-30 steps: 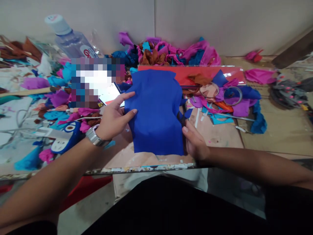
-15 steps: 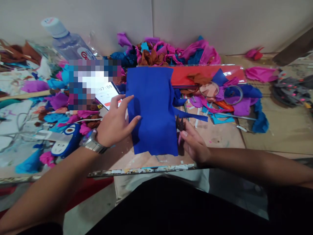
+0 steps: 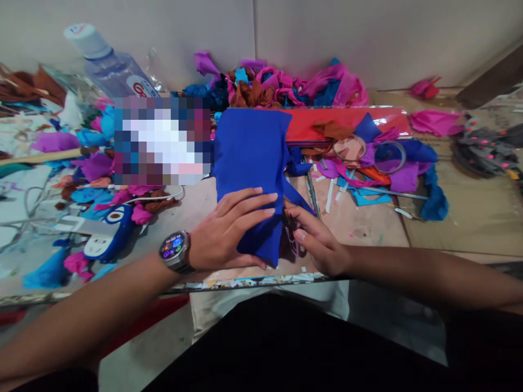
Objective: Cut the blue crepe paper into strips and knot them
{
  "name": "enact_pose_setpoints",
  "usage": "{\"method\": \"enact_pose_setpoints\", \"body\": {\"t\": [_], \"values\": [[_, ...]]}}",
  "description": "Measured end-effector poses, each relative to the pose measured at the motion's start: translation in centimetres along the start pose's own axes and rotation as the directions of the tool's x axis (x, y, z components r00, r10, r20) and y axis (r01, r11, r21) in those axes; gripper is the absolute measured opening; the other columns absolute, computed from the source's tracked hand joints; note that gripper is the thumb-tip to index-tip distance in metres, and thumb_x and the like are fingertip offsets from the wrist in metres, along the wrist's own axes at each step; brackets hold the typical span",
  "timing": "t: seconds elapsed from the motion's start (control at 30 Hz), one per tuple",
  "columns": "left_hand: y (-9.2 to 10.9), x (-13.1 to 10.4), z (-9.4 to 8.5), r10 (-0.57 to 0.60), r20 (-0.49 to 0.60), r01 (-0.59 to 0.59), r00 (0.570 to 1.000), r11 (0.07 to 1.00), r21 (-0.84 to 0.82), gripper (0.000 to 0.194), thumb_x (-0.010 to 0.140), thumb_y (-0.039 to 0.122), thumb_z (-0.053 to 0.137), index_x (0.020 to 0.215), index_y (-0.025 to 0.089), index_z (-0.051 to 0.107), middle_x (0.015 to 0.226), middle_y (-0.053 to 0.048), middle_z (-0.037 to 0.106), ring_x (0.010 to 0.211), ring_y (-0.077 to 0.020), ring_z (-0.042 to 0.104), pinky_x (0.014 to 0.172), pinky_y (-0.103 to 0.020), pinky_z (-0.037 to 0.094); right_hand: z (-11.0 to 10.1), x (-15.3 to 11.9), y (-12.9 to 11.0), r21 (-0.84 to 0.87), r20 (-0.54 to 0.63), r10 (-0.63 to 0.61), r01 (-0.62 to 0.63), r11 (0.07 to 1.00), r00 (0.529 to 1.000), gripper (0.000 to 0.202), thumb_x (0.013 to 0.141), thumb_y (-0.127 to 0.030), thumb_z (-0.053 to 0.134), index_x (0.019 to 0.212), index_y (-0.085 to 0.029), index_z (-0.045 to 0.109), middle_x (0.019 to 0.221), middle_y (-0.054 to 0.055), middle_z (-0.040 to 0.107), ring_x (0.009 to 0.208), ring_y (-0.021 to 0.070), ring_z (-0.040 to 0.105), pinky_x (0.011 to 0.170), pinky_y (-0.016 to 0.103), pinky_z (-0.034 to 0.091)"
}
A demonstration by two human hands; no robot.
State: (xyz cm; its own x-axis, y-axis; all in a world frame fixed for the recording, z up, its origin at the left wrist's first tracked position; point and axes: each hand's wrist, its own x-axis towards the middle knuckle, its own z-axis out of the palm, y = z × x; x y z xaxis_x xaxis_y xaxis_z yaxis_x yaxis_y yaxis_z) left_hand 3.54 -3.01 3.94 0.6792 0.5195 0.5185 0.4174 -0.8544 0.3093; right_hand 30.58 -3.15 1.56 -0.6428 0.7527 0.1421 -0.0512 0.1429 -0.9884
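Note:
A blue sheet (image 3: 251, 152) lies on the work surface in front of me, its lower right edge slanting. My left hand (image 3: 239, 226) rests flat over its lower part with the fingers spread. At the right edge of the sheet, my right hand (image 3: 316, 239) is closed round a small pair of scissors (image 3: 295, 239), partly hidden by the fingers. A narrow blue strip (image 3: 298, 197) extends to the right from behind the sheet, just above my right hand.
Crumpled coloured scraps (image 3: 286, 87) lie along the wall, with a red packet (image 3: 327, 122) before them. Tape rings (image 3: 389, 158) sit among scraps at right. A bottle (image 3: 116, 71) stands at back left; a blue-and-white glue gun (image 3: 108, 234) lies at left.
My left hand has moved right and down onto the lower part of the sheet. The sheet's lower end has shifted left, and the scissors have moved slightly left and down with my right hand.

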Motion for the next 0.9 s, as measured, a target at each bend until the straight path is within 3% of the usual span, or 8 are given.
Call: {"method": "enact_pose_setpoints", "body": {"t": [0.13,0.23,0.3,0.43,0.53,0.63,0.83,0.9], "values": [[0.2,-0.4,1.0,0.008,-0.100,-0.010,0.995,1.000,-0.024,0.111,0.077,0.056,0.088,0.163,0.030,0.023,0.154,-0.019,0.058,0.151,-0.0334,0.046,0.119,-0.059,0.046,-0.2,0.0,0.1,-0.008,-0.005,0.003,-0.003,1.000,1.000,0.034,0.107,-0.048,0.049,0.133,-0.028,0.056,0.141,0.011,0.057,0.144,0.0303,0.047,0.118,0.051,0.042],[0.7,-0.6,1.5,0.025,-0.081,-0.025,0.996,1.000,-0.003,0.103,0.078,0.060,0.085,0.159,0.026,0.031,0.155,-0.020,0.057,0.154,-0.0343,0.043,0.122,-0.061,0.042,-0.4,-0.1,0.1,-0.074,0.005,-0.019,0.020,0.997,1.000,0.031,0.107,-0.046,0.049,0.131,-0.028,0.057,0.139,0.011,0.058,0.154,0.0315,0.035,0.125,0.056,0.032],[1.1,-0.7,1.7,0.002,-0.070,-0.002,0.998,1.000,0.006,0.094,0.084,0.056,0.082,0.158,0.026,0.033,0.157,-0.018,0.055,0.156,-0.0339,0.040,0.125,-0.063,0.039,-0.5,-0.1,0.0,-0.084,0.021,-0.015,0.016,0.996,1.000,0.030,0.106,-0.046,0.050,0.128,-0.028,0.057,0.137,0.012,0.058,0.152,0.0334,0.038,0.121,0.058,0.037],[1.5,-0.6,2.1,-0.035,-0.063,0.038,0.997,0.998,0.040,0.088,0.090,0.035,0.078,0.163,0.025,0.028,0.160,-0.016,0.054,0.158,-0.0323,0.039,0.126,-0.061,0.040,-0.4,-0.1,-0.2,0.037,0.040,0.073,-0.074,0.997,0.997,0.033,0.104,-0.051,0.054,0.127,-0.027,0.057,0.124,0.012,0.062,0.109,0.0298,0.067,0.088,0.048,0.060],[1.4,-0.5,2.4,-0.020,-0.036,0.024,0.999,0.994,0.109,0.093,0.092,0.032,0.076,0.168,0.016,0.025,0.158,-0.019,0.055,0.157,-0.0329,0.040,0.128,-0.057,0.040,-0.1,0.0,-0.6,0.183,0.098,0.111,-0.128,0.975,0.989,0.031,0.106,-0.049,0.053,0.126,-0.025,0.054,0.110,0.008,0.065,0.073,0.0186,0.066,0.066,0.037,0.060],[1.2,-0.5,2.6,-0.032,-0.005,0.032,0.999,0.991,0.129,0.097,0.092,0.031,0.075,0.169,0.010,0.021,0.159,-0.023,0.052,0.157,-0.0352,0.040,0.127,-0.057,0.041,0.2,0.2,-1.0,0.266,0.103,0.138,-0.161,0.950,0.985,0.029,0.106,-0.047,0.055,0.123,-0.023,0.054,0.105,0.006,0.064,0.069,0.0149,0.066,0.060,0.030,0.057],[1.0,-0.5,2.3,-0.075,-0.053,0.079,0.996,0.994,0.073,0.092,0.097,0.033,0.070,0.171,0.017,0.017,0.164,-0.021,0.046,0.158,-0.0349,0.039,0.124,-0.059,0.046,0.9,0.8,-0.1,0.466,0.105,0.313,-0.324,0.823,0.944,0.030,0.105,-0.048,0.060,0.121,-0.024,0.051,0.088,-0.003,0.061,0.065,0.0101,0.063,0.075,0.032,0.064],[0.9,-0.6,2.0,-0.084,-0.030,0.086,0.996,0.995,0.048,0.089,0.099,0.029,0.066,0.171,0.018,0.015,0.166,-0.021,0.044,0.159,-0.0341,0.036,0.125,-0.059,0.044,1.0,1.1,0.5,0.488,0.115,0.368,-0.375,0.788,0.923,0.032,0.103,-0.048,0.063,0.120,-0.024,0.051,0.087,-0.003,0.062,0.066,0.0109,0.065,0.070,0.030,0.063]]}}
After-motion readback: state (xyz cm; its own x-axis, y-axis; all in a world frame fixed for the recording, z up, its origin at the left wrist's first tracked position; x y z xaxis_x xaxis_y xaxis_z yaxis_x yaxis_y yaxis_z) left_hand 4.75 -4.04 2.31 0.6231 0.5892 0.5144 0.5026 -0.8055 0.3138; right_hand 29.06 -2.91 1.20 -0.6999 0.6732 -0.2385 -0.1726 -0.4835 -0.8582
